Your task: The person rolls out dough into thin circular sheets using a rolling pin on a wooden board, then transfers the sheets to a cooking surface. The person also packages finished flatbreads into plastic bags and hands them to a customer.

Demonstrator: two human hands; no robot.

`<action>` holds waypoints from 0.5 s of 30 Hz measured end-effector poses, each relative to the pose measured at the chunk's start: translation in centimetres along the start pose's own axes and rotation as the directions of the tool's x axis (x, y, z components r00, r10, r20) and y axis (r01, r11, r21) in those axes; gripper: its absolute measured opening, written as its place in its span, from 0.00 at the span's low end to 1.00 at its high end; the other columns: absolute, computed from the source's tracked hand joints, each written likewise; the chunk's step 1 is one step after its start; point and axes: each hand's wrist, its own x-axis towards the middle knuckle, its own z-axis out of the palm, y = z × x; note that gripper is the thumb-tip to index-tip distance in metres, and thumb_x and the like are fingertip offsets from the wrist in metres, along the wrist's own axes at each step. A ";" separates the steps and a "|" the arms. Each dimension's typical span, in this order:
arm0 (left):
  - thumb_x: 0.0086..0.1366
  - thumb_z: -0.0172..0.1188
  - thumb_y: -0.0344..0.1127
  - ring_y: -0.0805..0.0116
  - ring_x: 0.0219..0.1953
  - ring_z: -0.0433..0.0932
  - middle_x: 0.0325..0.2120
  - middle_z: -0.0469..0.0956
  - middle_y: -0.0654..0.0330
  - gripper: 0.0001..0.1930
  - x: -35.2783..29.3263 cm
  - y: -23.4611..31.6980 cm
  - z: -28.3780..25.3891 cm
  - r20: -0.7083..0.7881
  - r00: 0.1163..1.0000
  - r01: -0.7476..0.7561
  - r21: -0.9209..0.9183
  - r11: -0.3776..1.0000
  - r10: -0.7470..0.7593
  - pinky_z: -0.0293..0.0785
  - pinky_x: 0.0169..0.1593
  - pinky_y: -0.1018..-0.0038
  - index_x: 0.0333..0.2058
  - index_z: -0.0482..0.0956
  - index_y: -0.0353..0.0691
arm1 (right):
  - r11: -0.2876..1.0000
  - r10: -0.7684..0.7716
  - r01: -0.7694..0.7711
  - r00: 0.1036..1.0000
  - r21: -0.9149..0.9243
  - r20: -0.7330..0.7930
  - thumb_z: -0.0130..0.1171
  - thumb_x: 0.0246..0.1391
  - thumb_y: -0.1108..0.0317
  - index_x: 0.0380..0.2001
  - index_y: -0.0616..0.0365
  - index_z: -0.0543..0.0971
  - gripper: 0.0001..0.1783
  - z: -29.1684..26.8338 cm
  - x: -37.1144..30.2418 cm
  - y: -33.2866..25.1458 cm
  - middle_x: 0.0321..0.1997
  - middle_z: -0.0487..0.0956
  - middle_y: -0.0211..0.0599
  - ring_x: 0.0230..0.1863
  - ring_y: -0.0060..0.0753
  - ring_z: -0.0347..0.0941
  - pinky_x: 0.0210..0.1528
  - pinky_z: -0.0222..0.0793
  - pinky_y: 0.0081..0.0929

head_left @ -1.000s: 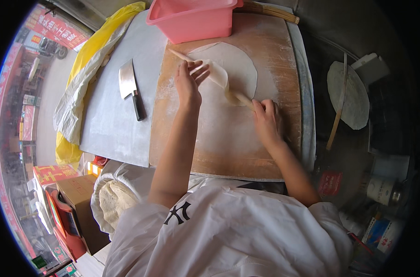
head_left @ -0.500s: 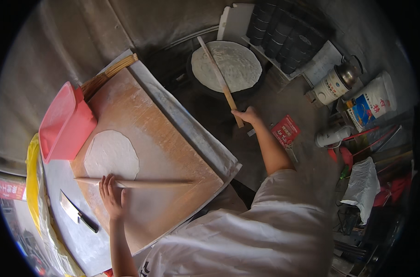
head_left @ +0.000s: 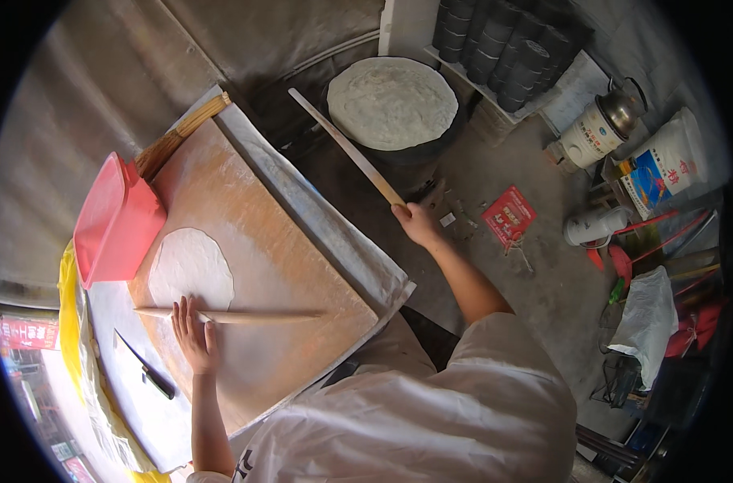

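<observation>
My right hand (head_left: 415, 223) is wrapped round the near end of a long flat wooden stick (head_left: 346, 148). The stick's far end reaches up and left, beside a large round flatbread (head_left: 392, 102) lying on a dark round pan (head_left: 431, 150). On the floury wooden board (head_left: 302, 258), my left hand (head_left: 194, 338) lies with fingers stretched across a tapered rolling pin (head_left: 258, 317), not wrapped round it. A thin, round sheet of dough (head_left: 191, 267) spreads just beyond the pin, touching or nearly touching it.
A pink plastic bin (head_left: 121, 217) and a straw brush (head_left: 181, 133) line the board's far left edge. Left of the board lies a cleaver (head_left: 145, 368). Black cylindrical briquettes (head_left: 495, 52) are stacked back right. A kettle (head_left: 620, 113), sacks (head_left: 664, 165) and a red card (head_left: 509, 214) are at right.
The stick has swung left off the flatbread, and my right hand has shifted slightly left and down. My left hand stays on the rolling pin. The view has shifted slightly.
</observation>
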 end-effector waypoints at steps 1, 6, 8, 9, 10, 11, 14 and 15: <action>0.71 0.43 0.54 0.48 0.71 0.53 0.66 0.62 0.50 0.31 -0.1 0.1 0.0 -0.002 1.000 0.004 0.000 1.000 -0.004 0.43 0.72 0.52 0.65 0.65 0.39 | 1.000 0.004 -0.004 1.000 0.007 0.008 0.57 0.61 0.45 0.28 0.65 0.77 0.28 0.4 -1.0 -0.1 0.21 0.76 0.48 0.23 0.45 0.73 0.30 0.67 0.40; 0.71 0.44 0.53 0.48 0.71 0.54 0.66 0.63 0.51 0.31 0.1 0.2 0.0 -0.003 1.000 0.003 0.008 1.000 -0.003 0.44 0.72 0.52 0.64 0.66 0.39 | 0.958 0.163 -0.183 0.981 0.219 0.108 0.56 0.61 0.42 0.32 0.65 0.79 0.29 2.1 -4.3 3.6 0.27 0.79 0.51 0.33 0.52 0.76 0.34 0.69 0.41; 0.70 0.44 0.54 0.47 0.70 0.55 0.65 0.64 0.50 0.31 -0.2 0.0 0.1 -0.022 1.000 0.012 0.000 1.000 -0.012 0.44 0.72 0.52 0.64 0.66 0.39 | 0.950 0.181 -0.205 0.976 0.237 0.117 0.55 0.61 0.42 0.33 0.65 0.79 0.30 0.7 -6.6 3.1 0.27 0.79 0.50 0.34 0.51 0.77 0.35 0.69 0.40; 0.70 0.44 0.54 0.47 0.70 0.55 0.65 0.64 0.50 0.31 -0.3 -0.1 0.2 -0.014 1.000 0.022 -0.003 1.000 -0.022 0.44 0.72 0.52 0.64 0.66 0.39 | 0.957 0.156 -0.172 0.984 0.232 0.084 0.56 0.61 0.42 0.33 0.65 0.79 0.30 0.1 -7.7 3.2 0.25 0.79 0.45 0.30 0.41 0.76 0.32 0.67 0.37; 0.70 0.44 0.55 0.46 0.70 0.55 0.65 0.64 0.50 0.32 -0.3 0.1 0.1 -0.014 0.999 0.030 -0.008 1.000 -0.030 0.44 0.72 0.52 0.64 0.66 0.39 | 0.965 0.125 -0.132 0.991 0.228 0.044 0.56 0.62 0.43 0.34 0.65 0.79 0.29 -0.6 -7.4 3.2 0.22 0.78 0.41 0.27 0.32 0.74 0.30 0.66 0.34; 0.69 0.44 0.55 0.46 0.70 0.55 0.65 0.64 0.50 0.32 -0.1 0.4 0.0 -0.015 0.999 0.039 -0.013 0.999 -0.039 0.44 0.72 0.52 0.64 0.66 0.39 | 0.977 0.115 -0.114 0.993 0.179 0.009 0.56 0.61 0.43 0.33 0.64 0.79 0.29 -0.9 -6.0 3.5 0.21 0.78 0.40 0.25 0.31 0.74 0.29 0.66 0.34; 0.69 0.44 0.55 0.45 0.70 0.56 0.65 0.64 0.49 0.32 0.2 0.6 -0.4 -0.018 0.999 0.031 -0.017 0.999 -0.032 0.45 0.72 0.51 0.63 0.67 0.37 | 0.974 0.209 -0.210 0.978 0.084 0.020 0.56 0.61 0.40 0.31 0.61 0.80 0.29 -1.9 -1.1 2.9 0.16 0.75 0.35 0.13 0.30 0.69 0.18 0.65 0.33; 0.69 0.44 0.55 0.45 0.70 0.56 0.65 0.64 0.49 0.32 0.2 0.6 -0.5 -0.020 1.000 0.023 -0.019 1.000 -0.024 0.45 0.72 0.51 0.63 0.67 0.37 | 0.914 0.315 -0.323 0.946 0.248 0.071 0.55 0.60 0.40 0.28 0.58 0.79 0.28 -2.6 1.1 1.3 0.13 0.70 0.30 0.08 0.26 0.63 0.11 0.60 0.31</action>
